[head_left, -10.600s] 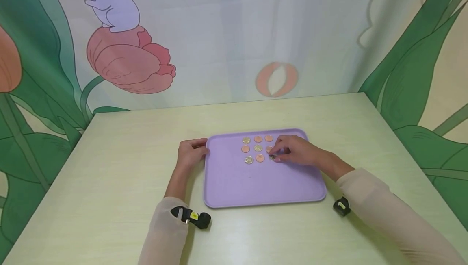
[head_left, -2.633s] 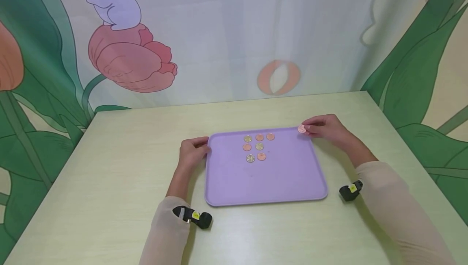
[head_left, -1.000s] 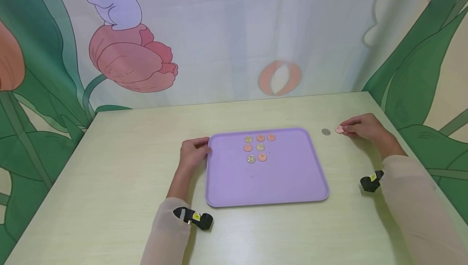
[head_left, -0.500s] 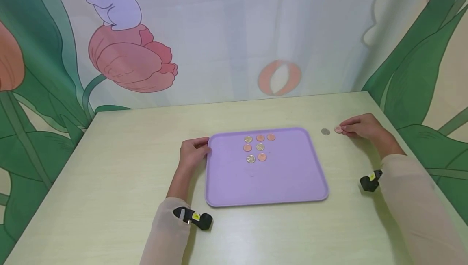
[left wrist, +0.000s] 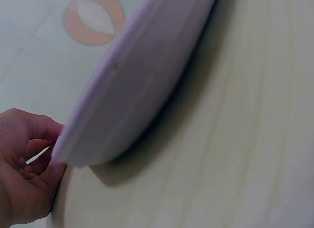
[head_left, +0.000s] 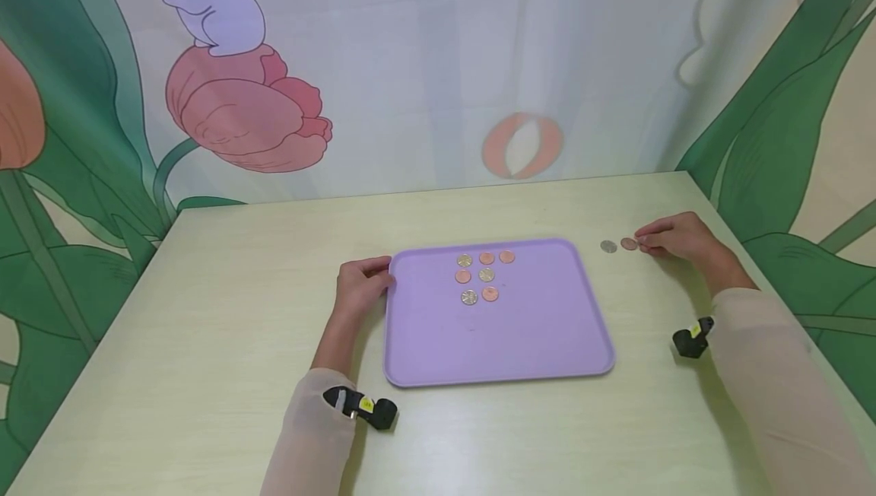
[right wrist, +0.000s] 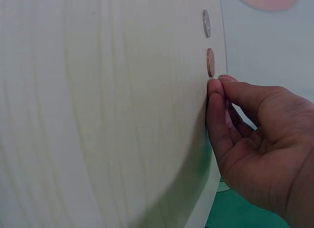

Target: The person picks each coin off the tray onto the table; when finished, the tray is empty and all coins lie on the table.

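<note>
A purple tray (head_left: 534, 336) lies on the table, and my left hand (head_left: 360, 287) pinches its left rim near the far corner. The left wrist view shows the thumb and fingers at the tray's edge (left wrist: 113, 100). Inside the tray are several copper-coloured coins, one of them a copper coin (head_left: 490, 294), and silvery-gold coins such as this one (head_left: 468, 297). To the tray's right, a silver coin (head_left: 609, 246) and a copper coin (head_left: 629, 243) lie flat side by side. Just right of that copper coin, my right hand (head_left: 680, 241) has its fingers curled, tips together, nothing visible between them.
The pale wooden table (head_left: 226, 344) ends at a printed curtain (head_left: 411, 85) at the back. A small black wrist camera (head_left: 372, 411) sits at the left sleeve, another black wrist camera (head_left: 691, 340) at the right.
A silver and a copper coin have gone from the tray to the table on the right. The right hand has let go of the copper coin, which now lies flat, slightly nearer the silver one.
</note>
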{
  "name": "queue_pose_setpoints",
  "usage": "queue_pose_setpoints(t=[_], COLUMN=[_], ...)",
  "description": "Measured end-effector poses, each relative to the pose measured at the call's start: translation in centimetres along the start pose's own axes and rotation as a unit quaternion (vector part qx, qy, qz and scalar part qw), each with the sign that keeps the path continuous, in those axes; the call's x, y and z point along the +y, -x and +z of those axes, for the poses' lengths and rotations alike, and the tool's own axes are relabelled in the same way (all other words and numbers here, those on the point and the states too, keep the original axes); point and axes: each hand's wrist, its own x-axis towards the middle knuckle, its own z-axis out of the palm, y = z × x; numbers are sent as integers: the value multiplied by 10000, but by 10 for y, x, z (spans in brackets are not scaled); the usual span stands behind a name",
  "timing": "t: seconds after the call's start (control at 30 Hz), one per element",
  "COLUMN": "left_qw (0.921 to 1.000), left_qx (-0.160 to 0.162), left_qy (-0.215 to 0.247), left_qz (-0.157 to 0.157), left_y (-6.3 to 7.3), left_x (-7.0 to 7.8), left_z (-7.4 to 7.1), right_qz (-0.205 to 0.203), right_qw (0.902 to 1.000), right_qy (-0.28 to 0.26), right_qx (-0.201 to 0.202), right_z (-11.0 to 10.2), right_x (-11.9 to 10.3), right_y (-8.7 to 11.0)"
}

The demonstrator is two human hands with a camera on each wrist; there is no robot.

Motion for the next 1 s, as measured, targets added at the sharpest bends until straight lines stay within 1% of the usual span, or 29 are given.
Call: queue_pose_setpoints(t=[0.2,0.4,0.53,0.6,0.67,0.77,0.87,1.0], left_qw=[10000,10000,10000,10000,9999,9999,9999,10000], left_qx=[-26,-26,-46,-52,-61,-53,-36,-29], left_qy=[14,-13,46,66,75,71,87,95], left_qz=[37,-42,-43,-51,-63,-69,-34,6], left_y=[-1,-1,0,0,0,-1,-1,-1], left_x=[-1,-2,-1,0,0,0,-1,-2], left_z=[0,0,-1,-1,-1,-1,0,1], right_qz=[33,55,-22,-140,-327,-670,-935,-999], right_qw=[9999,9997,9995,9989,9979,9957,9938,9939], right_qy=[-67,-222,-155,-19,46,-43,-249,-330], right_qx=[79,125,292,441,563,633,541,325], right_z=[1,3,5,6,8,14,21,32], right_x=[1,3,2,0,-4,-14,-28,-46], right_y=[0,1,2,4,8,12,16,19])
